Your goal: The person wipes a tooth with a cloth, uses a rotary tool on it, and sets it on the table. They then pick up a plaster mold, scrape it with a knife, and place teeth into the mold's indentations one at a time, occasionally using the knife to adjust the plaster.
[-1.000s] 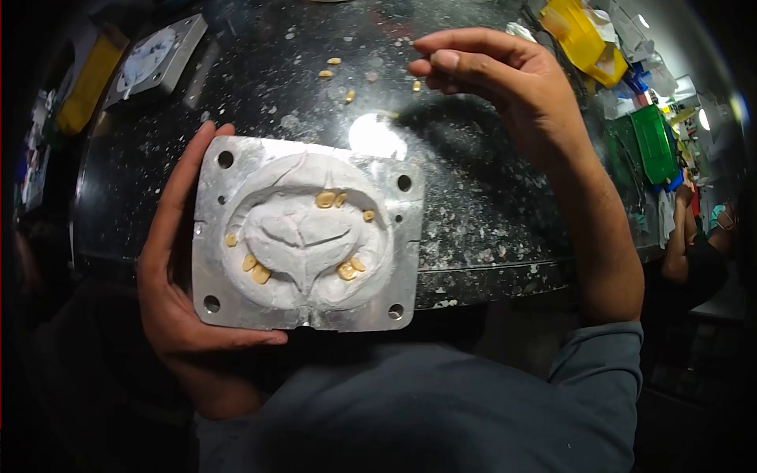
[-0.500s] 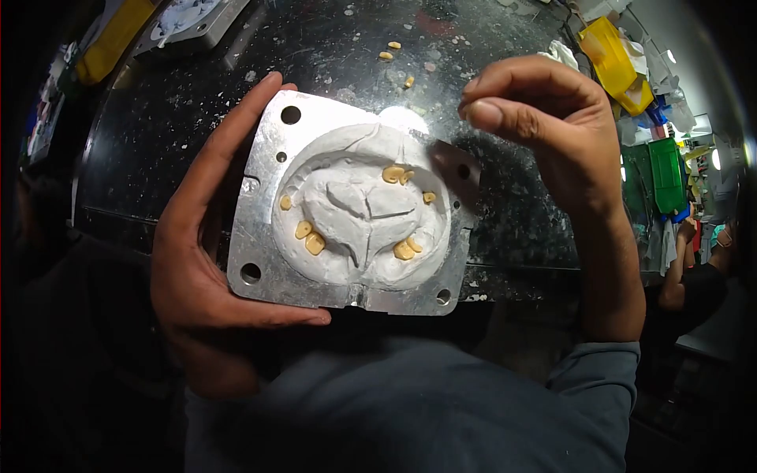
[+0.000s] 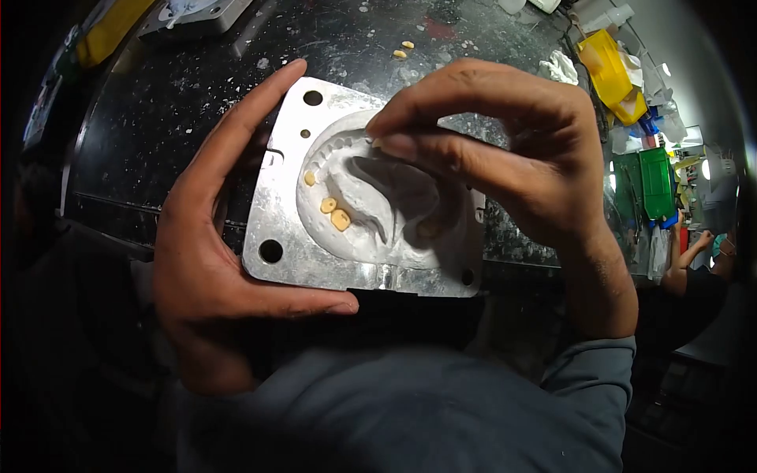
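My left hand (image 3: pixel 206 248) is closed around the left side of a metal denture flask (image 3: pixel 290 213), fingers along the far-left edge and thumb under the near edge. White plaster (image 3: pixel 359 236) fills the flask, with an arch-shaped mould of tooth hollows. Yellowish artificial teeth (image 3: pixel 340 219) sit in the hollows on the left. My right hand (image 3: pixel 512 134) reaches over the mould in a pinch, its fingertips at the far part of the arch. A small yellowish tooth (image 3: pixel 377 143) shows partly between those fingertips. The hand and its shadow cover the right side of the mould.
Two loose artificial teeth (image 3: pixel 400 54) lie on the speckled black bench (image 3: pixel 197 130) beyond the flask. Another metal flask part (image 3: pixel 193 20) stands at the far left. Yellow bins (image 3: pixel 605 67), a green bin (image 3: pixel 656 183) and crumpled white material (image 3: pixel 560 69) are to the right. Another person's arm (image 3: pixel 694 251) shows far right.
My right hand has come down and left from above the bench to the mould's far arch. The flask, held in my left hand, has shifted slightly right and up in view.
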